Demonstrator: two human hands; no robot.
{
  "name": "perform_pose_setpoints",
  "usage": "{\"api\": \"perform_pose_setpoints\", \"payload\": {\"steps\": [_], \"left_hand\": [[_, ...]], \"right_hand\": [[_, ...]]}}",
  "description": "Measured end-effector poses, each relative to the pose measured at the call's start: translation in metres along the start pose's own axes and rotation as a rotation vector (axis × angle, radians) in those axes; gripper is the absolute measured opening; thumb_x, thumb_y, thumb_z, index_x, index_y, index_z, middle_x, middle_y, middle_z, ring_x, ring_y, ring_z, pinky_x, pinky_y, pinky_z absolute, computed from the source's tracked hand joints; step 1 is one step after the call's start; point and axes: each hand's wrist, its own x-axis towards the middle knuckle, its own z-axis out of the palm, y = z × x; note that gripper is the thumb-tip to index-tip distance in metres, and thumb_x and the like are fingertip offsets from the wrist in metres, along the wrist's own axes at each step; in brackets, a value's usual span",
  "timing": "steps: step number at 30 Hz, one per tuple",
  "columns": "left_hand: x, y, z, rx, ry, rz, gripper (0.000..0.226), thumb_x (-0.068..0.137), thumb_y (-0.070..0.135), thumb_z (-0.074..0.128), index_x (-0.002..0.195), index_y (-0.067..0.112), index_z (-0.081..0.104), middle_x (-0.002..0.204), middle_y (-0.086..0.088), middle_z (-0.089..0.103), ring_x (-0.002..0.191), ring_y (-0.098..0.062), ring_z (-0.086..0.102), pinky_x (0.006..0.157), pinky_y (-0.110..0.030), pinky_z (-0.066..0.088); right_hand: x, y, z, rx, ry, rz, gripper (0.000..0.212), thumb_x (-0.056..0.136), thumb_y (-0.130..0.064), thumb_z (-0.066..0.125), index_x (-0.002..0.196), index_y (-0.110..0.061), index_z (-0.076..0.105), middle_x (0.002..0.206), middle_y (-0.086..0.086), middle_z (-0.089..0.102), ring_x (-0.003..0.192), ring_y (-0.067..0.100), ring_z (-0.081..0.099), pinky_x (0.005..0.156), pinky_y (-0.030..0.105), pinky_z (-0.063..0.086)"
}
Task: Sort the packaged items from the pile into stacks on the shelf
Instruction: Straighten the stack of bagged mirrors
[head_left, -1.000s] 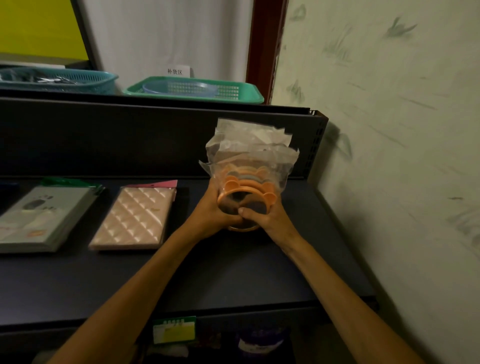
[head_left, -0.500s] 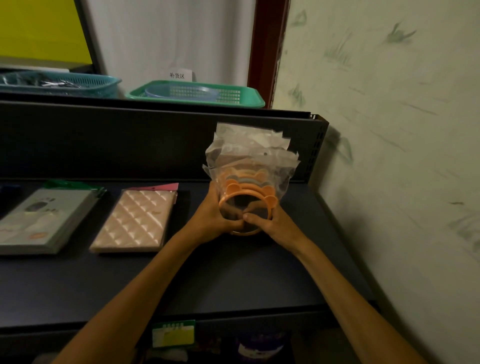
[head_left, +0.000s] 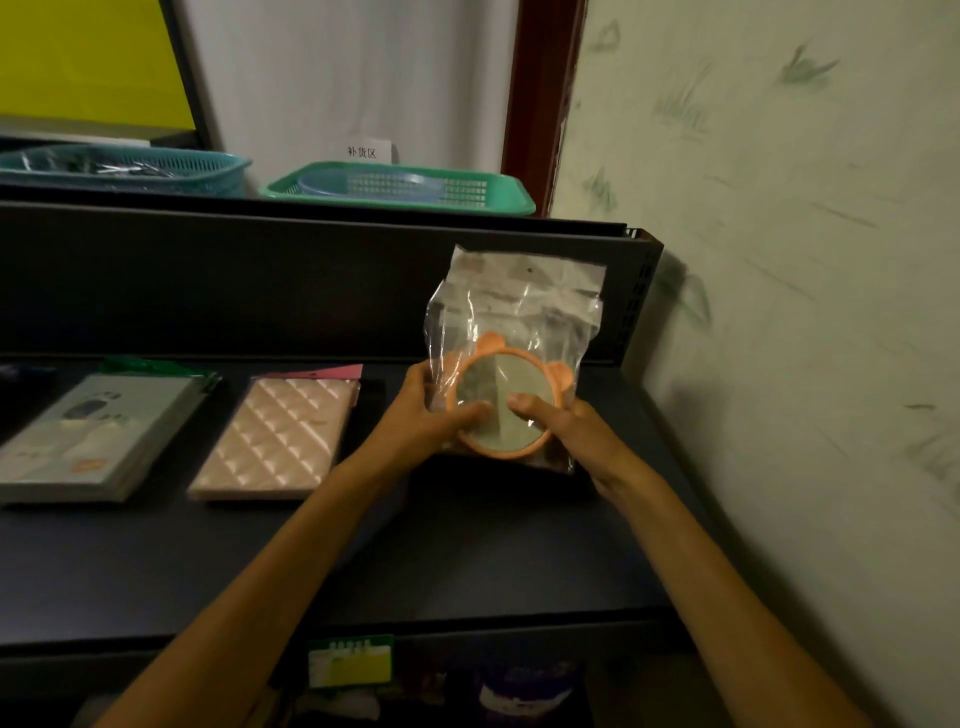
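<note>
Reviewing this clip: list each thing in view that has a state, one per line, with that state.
Bagged mirrors: in clear bags, held tilted on the shelf by both hands.
Left hand: grips the bags' left side.
Right hand: grips the right side, thumb on the mirror face.
Pink quilted case: lying flat.
Grey packs: stacked flat.
Green basket: upright.

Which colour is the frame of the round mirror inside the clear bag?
Orange frame, seen best in the head view.
</note>
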Motion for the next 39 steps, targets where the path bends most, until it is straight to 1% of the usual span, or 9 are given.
{"api": "perform_pose_setpoints", "payload": {"steps": [4,8,12,15,20,23,28,35,39], "left_hand": [[0.005,0.001,0.004,0.111,0.025,-0.093,0.071,0.079,0.034,0.072,0.137,0.023,0.033,0.119,0.0,0.051,0.09,-0.012,0.062,0.058,-0.021,0.053],[0.012,0.006,0.002,0.239,0.046,-0.152,0.071,0.078,0.046,0.068,0.136,0.018,0.037,0.121,-0.004,0.049,0.093,-0.015,0.054,0.064,-0.025,0.045],[0.015,0.008,-0.001,0.22,0.076,-0.17,0.088,0.076,0.048,0.069,0.145,0.018,0.024,0.141,-0.012,0.042,0.109,-0.025,0.053,0.078,-0.036,0.051],[0.014,0.005,0.002,0.244,0.129,-0.057,0.095,0.076,0.047,0.071,0.148,0.033,0.01,0.147,-0.012,0.036,0.123,-0.033,0.049,0.091,-0.043,0.047],[0.002,0.003,0.004,0.25,0.034,0.132,0.077,0.074,0.05,0.072,0.138,0.037,0.03,0.132,0.005,0.046,0.116,-0.019,0.053,0.085,-0.034,0.052],[-0.005,-0.003,0.002,0.211,0.049,0.207,0.076,0.064,0.05,0.081,0.128,0.046,0.041,0.128,0.017,0.049,0.116,-0.008,0.052,0.09,-0.037,0.053],[-0.006,-0.001,0.003,0.252,0.002,0.255,0.096,0.057,0.046,0.083,0.139,0.038,0.034,0.121,0.026,0.046,0.109,0.006,0.048,0.094,-0.026,0.046],[-0.005,-0.003,-0.002,0.305,-0.017,0.295,0.095,0.057,0.043,0.082,0.136,0.044,0.029,0.12,0.034,0.043,0.11,0.016,0.044,0.091,-0.015,0.04],[-0.005,-0.005,-0.005,0.323,-0.004,0.302,0.091,0.057,0.047,0.079,0.135,0.045,0.031,0.115,0.036,0.044,0.105,0.021,0.045,0.087,-0.011,0.04]], "right_hand": [[0.002,-0.011,-0.003,-0.075,-0.047,0.121,0.04,0.084,-0.048,0.06,0.108,-0.017,0.065,0.089,-0.006,0.068,0.08,0.003,0.064,0.054,0.008,0.045],[0.003,-0.007,-0.001,-0.034,0.168,0.104,0.073,0.076,-0.055,0.067,0.133,-0.016,0.045,0.121,0.0,0.058,0.102,0.015,0.06,0.071,0.023,0.049],[-0.014,0.004,0.002,-0.033,0.211,-0.247,0.081,0.074,-0.049,0.069,0.14,-0.04,0.023,0.138,-0.014,0.036,0.114,-0.003,0.044,0.073,0.012,0.049],[-0.014,0.01,0.004,-0.267,0.125,-0.396,0.087,0.071,-0.044,0.077,0.141,-0.036,0.026,0.145,-0.014,0.031,0.127,-0.001,0.038,0.094,0.017,0.047],[-0.004,0.019,-0.001,-0.341,0.135,-0.387,0.077,0.077,-0.031,0.075,0.143,-0.025,0.035,0.148,-0.004,0.031,0.13,0.006,0.034,0.103,0.027,0.043],[-0.002,0.021,-0.003,-0.3,0.136,-0.355,0.077,0.075,-0.036,0.076,0.141,-0.027,0.036,0.143,-0.009,0.04,0.127,0.001,0.041,0.099,0.019,0.043],[-0.004,0.014,0.002,-0.174,0.128,-0.29,0.091,0.074,-0.033,0.075,0.142,-0.041,0.015,0.118,-0.038,0.035,0.101,-0.023,0.044,0.079,-0.001,0.041],[-0.001,0.012,0.001,-0.171,0.066,-0.279,0.088,0.07,-0.03,0.079,0.127,-0.057,0.019,0.121,-0.036,0.039,0.104,-0.024,0.046,0.08,0.003,0.043],[0.0,0.018,-0.004,-0.191,0.085,-0.295,0.1,0.065,-0.035,0.082,0.146,-0.031,0.023,0.134,-0.02,0.041,0.119,-0.007,0.045,0.096,0.015,0.046]]}}
